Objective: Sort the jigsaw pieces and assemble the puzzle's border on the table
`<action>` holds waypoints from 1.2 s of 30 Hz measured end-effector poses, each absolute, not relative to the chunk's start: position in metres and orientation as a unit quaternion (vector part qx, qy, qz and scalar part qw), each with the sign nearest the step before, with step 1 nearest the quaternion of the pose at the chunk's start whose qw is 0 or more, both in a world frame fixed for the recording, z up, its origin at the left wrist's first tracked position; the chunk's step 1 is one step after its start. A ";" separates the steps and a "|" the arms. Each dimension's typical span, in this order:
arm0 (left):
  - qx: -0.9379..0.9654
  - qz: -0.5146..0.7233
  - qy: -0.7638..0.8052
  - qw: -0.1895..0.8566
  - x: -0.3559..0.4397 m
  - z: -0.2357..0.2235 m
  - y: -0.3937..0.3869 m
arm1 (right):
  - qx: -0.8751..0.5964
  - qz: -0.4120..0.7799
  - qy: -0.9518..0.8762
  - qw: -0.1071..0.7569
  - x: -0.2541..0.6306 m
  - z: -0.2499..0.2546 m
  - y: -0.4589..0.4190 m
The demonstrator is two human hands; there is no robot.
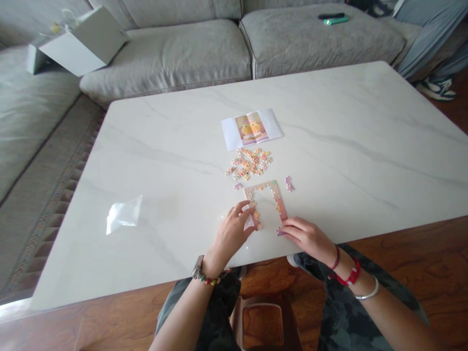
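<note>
Marble desk (pixel 347 146) carries scattered jigsaw pieces (pixel 248 164) and a partly built puzzle border (pixel 263 186), grey sofa (pixel 175 53) behind. Left hand (pixel 229 236) and right hand (pixel 307 238) rest against the border, fingers (pixel 243 213) open, unclenched.

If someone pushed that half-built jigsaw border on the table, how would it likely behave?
The jigsaw border looks likely to flex or come apart, being a thin open frame of small interlocked pieces. It is probably light, and on the smooth marble tabletop it would probably slide rather than tip.
</note>
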State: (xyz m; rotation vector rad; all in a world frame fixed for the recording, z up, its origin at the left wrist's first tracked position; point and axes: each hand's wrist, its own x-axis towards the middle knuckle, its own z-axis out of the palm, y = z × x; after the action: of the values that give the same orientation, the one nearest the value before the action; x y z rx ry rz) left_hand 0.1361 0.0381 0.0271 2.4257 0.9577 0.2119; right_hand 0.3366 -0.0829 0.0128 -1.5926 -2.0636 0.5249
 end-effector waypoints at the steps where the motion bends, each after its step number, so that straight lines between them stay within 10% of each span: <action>1: 0.897 0.080 0.350 0.259 0.136 0.027 0.038 | -0.580 0.193 -0.754 0.240 0.336 0.014 -0.082; 21: 0.880 0.161 0.348 0.282 0.137 0.023 0.056 | -0.668 0.135 -0.639 0.356 0.375 0.013 -0.048; 36: 0.750 0.327 0.536 0.207 0.126 -0.002 0.096 | -0.707 0.165 -0.632 0.272 0.393 0.001 -0.010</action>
State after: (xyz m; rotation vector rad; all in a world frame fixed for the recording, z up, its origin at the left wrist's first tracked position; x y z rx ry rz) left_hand 0.1258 0.0959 -0.0022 2.0899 1.4940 0.9101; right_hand 0.3929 -0.0099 0.0007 -1.9035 -1.7011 0.4445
